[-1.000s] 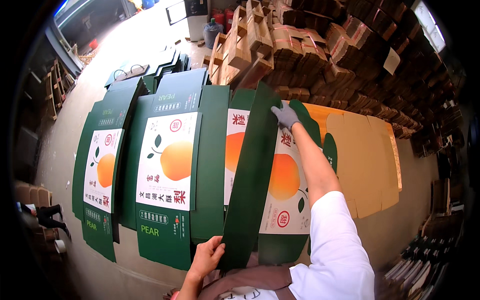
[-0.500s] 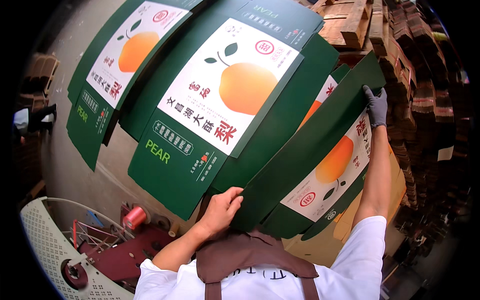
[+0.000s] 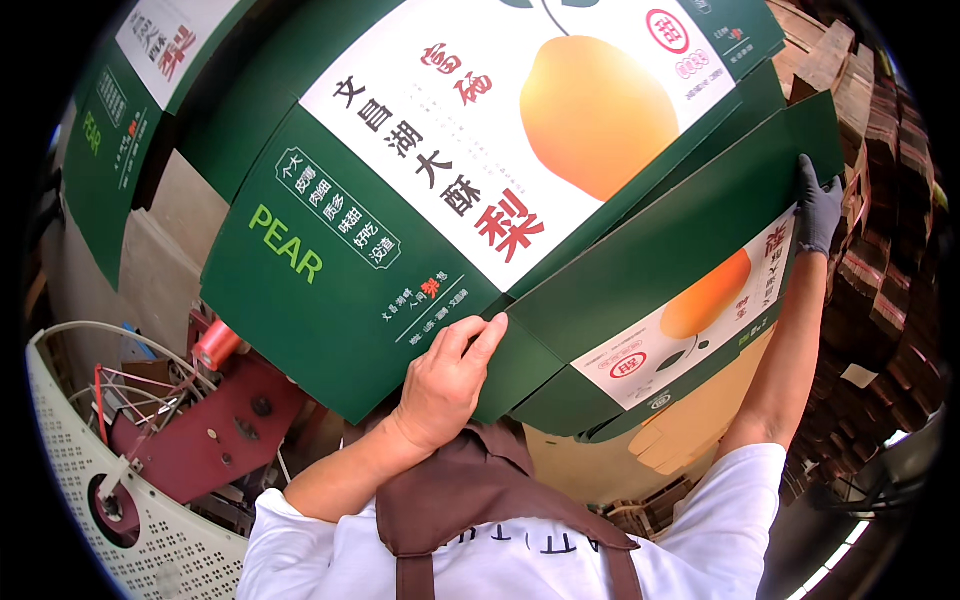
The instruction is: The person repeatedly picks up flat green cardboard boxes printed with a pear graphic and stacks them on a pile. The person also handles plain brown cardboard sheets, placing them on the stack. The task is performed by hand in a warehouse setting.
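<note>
A folded green carton (image 3: 640, 215), printed with a yellow pear on a white panel, is held tilted across my front. My bare left hand (image 3: 447, 378) is closed on its near left corner, thumb and fingers at the edge. At the far right end, my right hand (image 3: 818, 208) in a grey glove grips the other edge; its fingertips are partly hidden behind the board. Directly beyond lies a larger flat green carton (image 3: 330, 335) with the same pear print, overlapped by the held one.
Another green carton (image 3: 110, 150) lies at the far left. A pale perforated guard (image 3: 60, 430) and a dark red machine part (image 3: 220, 440) with a red spool (image 3: 217, 345) stand at lower left. Stacked brown cardboard (image 3: 880, 260) and a wooden pallet (image 3: 835, 50) are on the right.
The flat cartons appear nearer and larger, shifted left in view. The held carton has turned a little, and both hands keep their hold on it.
</note>
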Demonstrator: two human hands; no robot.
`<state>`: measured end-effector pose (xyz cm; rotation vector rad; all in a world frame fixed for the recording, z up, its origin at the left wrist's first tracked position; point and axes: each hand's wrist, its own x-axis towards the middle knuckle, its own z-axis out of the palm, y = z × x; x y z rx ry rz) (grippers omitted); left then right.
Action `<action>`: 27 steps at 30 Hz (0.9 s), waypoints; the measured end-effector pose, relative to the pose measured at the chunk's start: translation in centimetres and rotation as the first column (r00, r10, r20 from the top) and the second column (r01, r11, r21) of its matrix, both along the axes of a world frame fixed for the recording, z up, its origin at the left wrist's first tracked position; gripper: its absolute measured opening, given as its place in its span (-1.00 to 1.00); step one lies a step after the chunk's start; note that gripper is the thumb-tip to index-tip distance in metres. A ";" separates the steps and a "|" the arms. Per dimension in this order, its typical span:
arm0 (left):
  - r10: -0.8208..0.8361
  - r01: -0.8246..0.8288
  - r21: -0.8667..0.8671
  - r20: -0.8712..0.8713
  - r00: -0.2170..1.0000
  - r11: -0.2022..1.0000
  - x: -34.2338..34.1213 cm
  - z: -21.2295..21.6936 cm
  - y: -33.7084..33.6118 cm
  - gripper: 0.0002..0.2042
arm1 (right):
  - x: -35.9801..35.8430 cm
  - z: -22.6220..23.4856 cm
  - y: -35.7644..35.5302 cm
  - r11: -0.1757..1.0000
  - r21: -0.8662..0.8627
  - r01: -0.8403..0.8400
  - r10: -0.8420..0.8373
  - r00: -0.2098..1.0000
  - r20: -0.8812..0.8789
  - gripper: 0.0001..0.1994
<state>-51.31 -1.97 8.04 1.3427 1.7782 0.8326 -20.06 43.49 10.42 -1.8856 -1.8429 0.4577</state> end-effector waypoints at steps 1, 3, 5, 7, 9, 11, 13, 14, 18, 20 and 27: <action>-0.009 0.010 0.016 -0.007 1.000 1.000 -0.1 -0.1 0.4 -0.45 | 0.0 0.3 0.2 1.000 -0.004 -0.012 0.012 0.999 -0.035 -0.50; -0.031 0.031 0.024 -0.002 1.000 0.999 -0.4 -0.2 0.8 -0.44 | 0.2 0.4 0.5 1.000 -0.014 -0.016 0.015 1.000 -0.020 -0.51; -0.053 0.052 0.010 0.010 0.999 0.999 -0.5 -0.2 0.9 -0.43 | 0.3 0.5 1.0 0.999 -0.052 -0.007 0.007 1.000 0.005 -0.51; -0.051 0.051 0.012 0.008 0.999 0.999 -0.5 -0.3 1.0 -0.43 | 0.2 -0.2 1.2 0.998 -0.015 -0.063 0.062 0.993 -0.096 -0.51; -0.052 0.052 0.007 0.012 0.999 0.999 -0.5 -0.3 1.0 -0.43 | 0.2 -0.6 1.3 0.997 -0.008 -0.083 0.081 0.988 -0.134 -0.50; -0.052 0.052 -0.004 0.020 0.998 0.999 -0.5 -0.3 1.1 -0.43 | -0.1 -0.5 1.4 0.997 -0.033 -0.072 0.068 0.991 -0.113 -0.50; -0.048 0.049 -0.020 0.033 0.998 0.999 -0.5 -0.3 1.1 -0.43 | -0.2 -0.5 1.5 0.997 -0.050 -0.052 0.048 0.996 -0.071 -0.50; -0.046 0.047 -0.026 0.039 0.998 0.999 -0.5 -0.3 1.2 -0.43 | -0.2 -0.5 1.5 0.998 -0.056 -0.041 0.039 0.998 -0.050 -0.50; -0.050 0.051 -0.037 0.041 0.998 0.998 -0.5 -0.4 1.4 -0.43 | -0.3 -0.4 1.8 0.996 -0.082 0.027 -0.023 0.999 0.047 -0.48; -0.045 0.047 -0.040 0.043 0.998 0.998 -0.5 -0.3 1.6 -0.43 | 0.0 -0.4 2.1 0.996 -0.091 0.023 -0.020 0.999 0.036 -0.48; -0.053 0.056 -0.056 0.041 0.998 0.997 -0.6 -0.4 1.7 -0.45 | 0.3 -1.0 2.3 0.997 -0.067 -0.032 0.031 0.999 -0.010 -0.45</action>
